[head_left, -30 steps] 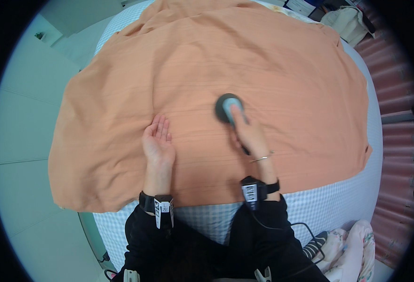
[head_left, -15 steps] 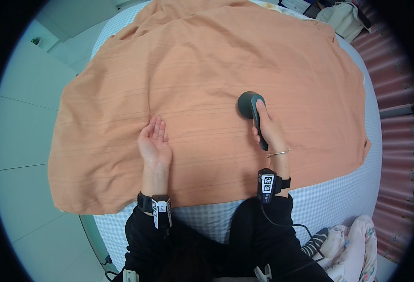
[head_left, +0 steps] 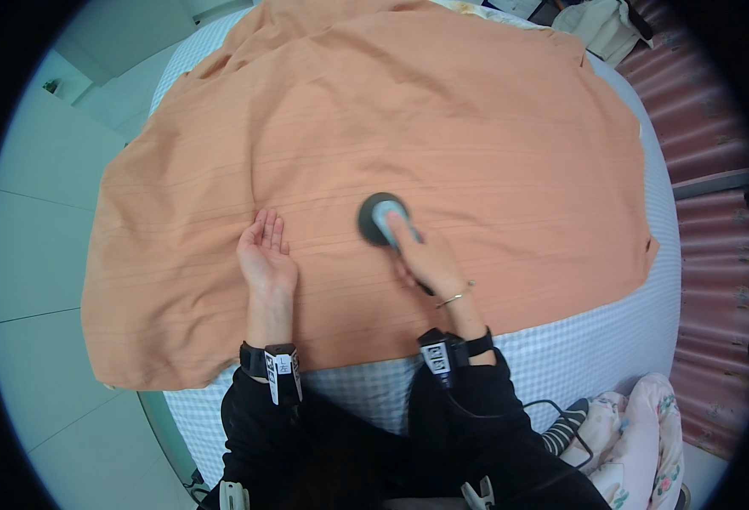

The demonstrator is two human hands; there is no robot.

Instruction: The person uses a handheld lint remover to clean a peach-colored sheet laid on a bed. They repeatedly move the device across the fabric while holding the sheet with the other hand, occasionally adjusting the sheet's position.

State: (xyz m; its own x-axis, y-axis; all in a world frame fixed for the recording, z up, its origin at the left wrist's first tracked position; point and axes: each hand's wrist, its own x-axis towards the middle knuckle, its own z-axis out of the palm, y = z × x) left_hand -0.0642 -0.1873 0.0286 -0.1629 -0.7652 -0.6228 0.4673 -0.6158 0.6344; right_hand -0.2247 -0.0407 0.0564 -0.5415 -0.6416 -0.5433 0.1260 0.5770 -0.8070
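Starting at the far left, pale panels point(head_left: 43, 280) are lining the edge of the view, and beside them a blue-and-white checked sheet point(head_left: 578, 348) is showing around a wide orange blanket point(head_left: 493, 170), which is covering most of the bed in soft wrinkles and long creases.

Moving in, here's the left hand point(head_left: 266, 259), lying palm up over the blanket's near part, its palm bare and its fingers stretching away from the body, lightly curled. Whether its back is pressing on the cloth, I can't tell. Below it, a black wrist device point(head_left: 283, 374) is sitting strapped at the cuff.

Now the middle: the round-headed handheld tool point(head_left: 380, 219) is showing slightly blurred over the blanket, dark around the rim and lighter on top, its head pointing away from the person. Its underside is staying out of sight, so contact with the cloth is hard to call. Just right of that head, the right hand point(head_left: 430, 259) is gripping the handle, thumb lying along the top. A thin bracelet point(head_left: 453, 299) is circling that wrist, and a second strapped unit point(head_left: 438, 357) is trailing a black cable point(head_left: 489, 415).

Farther right, a striped cloth point(head_left: 566, 425) and floral fabric point(head_left: 651, 425) are bunching near the corner, while a pink curtain point(head_left: 714, 280) is hanging in folds at the edge.
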